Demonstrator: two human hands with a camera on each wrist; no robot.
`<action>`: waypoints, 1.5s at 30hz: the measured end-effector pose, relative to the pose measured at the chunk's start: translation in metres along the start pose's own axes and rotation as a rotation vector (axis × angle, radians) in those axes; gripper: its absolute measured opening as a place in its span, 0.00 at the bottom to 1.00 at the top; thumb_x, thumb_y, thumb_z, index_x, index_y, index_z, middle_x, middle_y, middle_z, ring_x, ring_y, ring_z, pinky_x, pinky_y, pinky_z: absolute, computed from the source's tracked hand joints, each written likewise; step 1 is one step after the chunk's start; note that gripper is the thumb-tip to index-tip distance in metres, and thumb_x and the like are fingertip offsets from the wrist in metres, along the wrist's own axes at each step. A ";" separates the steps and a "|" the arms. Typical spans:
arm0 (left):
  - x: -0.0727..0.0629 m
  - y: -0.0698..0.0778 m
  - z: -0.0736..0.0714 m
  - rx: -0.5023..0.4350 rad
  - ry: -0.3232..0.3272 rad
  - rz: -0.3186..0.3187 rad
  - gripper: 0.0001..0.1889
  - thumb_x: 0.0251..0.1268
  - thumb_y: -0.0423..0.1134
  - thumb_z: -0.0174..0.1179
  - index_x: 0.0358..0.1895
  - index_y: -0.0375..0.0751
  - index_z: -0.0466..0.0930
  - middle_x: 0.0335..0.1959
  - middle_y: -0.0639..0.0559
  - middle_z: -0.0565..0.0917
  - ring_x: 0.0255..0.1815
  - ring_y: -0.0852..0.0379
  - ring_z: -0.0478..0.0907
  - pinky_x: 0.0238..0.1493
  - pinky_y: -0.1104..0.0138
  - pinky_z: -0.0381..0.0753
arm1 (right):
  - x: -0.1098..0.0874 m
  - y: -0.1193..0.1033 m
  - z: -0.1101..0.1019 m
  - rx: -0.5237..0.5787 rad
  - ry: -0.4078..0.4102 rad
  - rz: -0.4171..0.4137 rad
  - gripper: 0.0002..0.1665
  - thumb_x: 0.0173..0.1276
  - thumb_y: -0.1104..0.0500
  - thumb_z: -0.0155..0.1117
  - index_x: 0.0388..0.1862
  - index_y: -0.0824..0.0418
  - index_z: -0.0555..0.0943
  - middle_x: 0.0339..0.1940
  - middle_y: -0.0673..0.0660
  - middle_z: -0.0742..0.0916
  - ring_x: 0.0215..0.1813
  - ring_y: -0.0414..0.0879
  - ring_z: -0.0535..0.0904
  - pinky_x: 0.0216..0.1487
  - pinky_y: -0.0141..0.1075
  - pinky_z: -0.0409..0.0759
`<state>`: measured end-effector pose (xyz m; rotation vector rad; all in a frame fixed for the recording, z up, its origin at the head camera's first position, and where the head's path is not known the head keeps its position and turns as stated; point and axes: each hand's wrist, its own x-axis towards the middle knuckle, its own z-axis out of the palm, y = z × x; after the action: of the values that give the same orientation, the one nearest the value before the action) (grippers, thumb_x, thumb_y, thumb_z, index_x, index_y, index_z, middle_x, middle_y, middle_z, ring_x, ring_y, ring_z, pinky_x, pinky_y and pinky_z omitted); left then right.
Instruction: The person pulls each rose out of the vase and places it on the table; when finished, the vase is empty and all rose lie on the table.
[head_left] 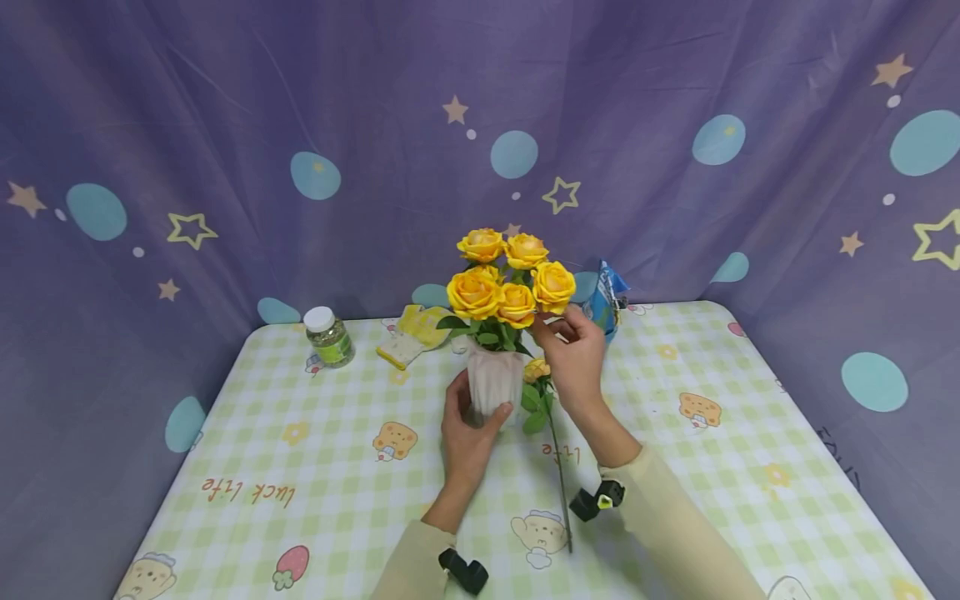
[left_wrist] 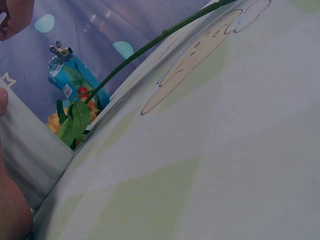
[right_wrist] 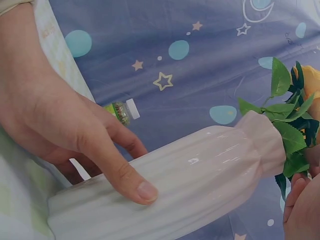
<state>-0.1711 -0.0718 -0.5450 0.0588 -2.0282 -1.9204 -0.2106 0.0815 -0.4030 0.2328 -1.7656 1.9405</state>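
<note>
The pale fluted vase (head_left: 496, 375) stood upright on the desk (head_left: 337, 517), in front of the person, and a cluster of at least five yellow roses (head_left: 516, 302) rose from its mouth, green leaves crowding the rim; the left hand (head_left: 467, 437) gripped the vase low on its body, fingers curled round the far side and thumb laid across the front; the right hand (head_left: 579, 358) was up beside the rightmost bloom, its fingers bent in among the leaves just below the flower, though whether they pinched a stem or merely touched it could not be told; one loose rose (head_left: 536, 370) lay on the desk to the right of the vase, its bloom near the vase's base and its long stem stretching back toward the person; judging by this, most of the arranging appeared done, the bunch being full and fairly even, while the loose rose was the one flower in view not yet put in, and the placed blooms perhaps wanted a little settling; farther back stood a white-capped jar (head_left: 330, 337) on the left, a yellow-and-white glove (head_left: 417, 333) between jar and vase, and a blue packet (head_left: 603, 300) behind the right hand.
</note>
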 end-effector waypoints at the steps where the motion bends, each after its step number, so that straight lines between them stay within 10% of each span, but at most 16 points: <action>1: 0.000 0.000 0.000 0.001 0.000 -0.003 0.42 0.65 0.42 0.83 0.80 0.47 0.72 0.75 0.45 0.80 0.76 0.44 0.76 0.80 0.41 0.68 | 0.001 0.000 0.000 -0.004 0.003 -0.001 0.06 0.74 0.69 0.73 0.45 0.74 0.88 0.35 0.47 0.87 0.25 0.41 0.79 0.25 0.28 0.74; 30: 0.001 -0.002 0.000 -0.034 -0.002 -0.003 0.41 0.65 0.40 0.82 0.79 0.50 0.73 0.75 0.48 0.81 0.76 0.47 0.76 0.81 0.42 0.67 | 0.022 -0.028 -0.007 0.092 0.066 -0.122 0.02 0.74 0.69 0.74 0.40 0.64 0.90 0.23 0.47 0.86 0.16 0.42 0.70 0.18 0.30 0.70; 45: 0.001 -0.002 -0.001 -0.050 -0.008 0.003 0.40 0.66 0.39 0.82 0.80 0.50 0.73 0.75 0.49 0.80 0.77 0.48 0.76 0.81 0.42 0.67 | 0.032 -0.044 -0.010 0.190 0.071 -0.189 0.04 0.78 0.67 0.72 0.48 0.65 0.89 0.38 0.53 0.96 0.14 0.37 0.71 0.15 0.27 0.63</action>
<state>-0.1722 -0.0728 -0.5473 0.0355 -1.9833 -1.9713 -0.2153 0.1005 -0.3514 0.3781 -1.4589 1.9534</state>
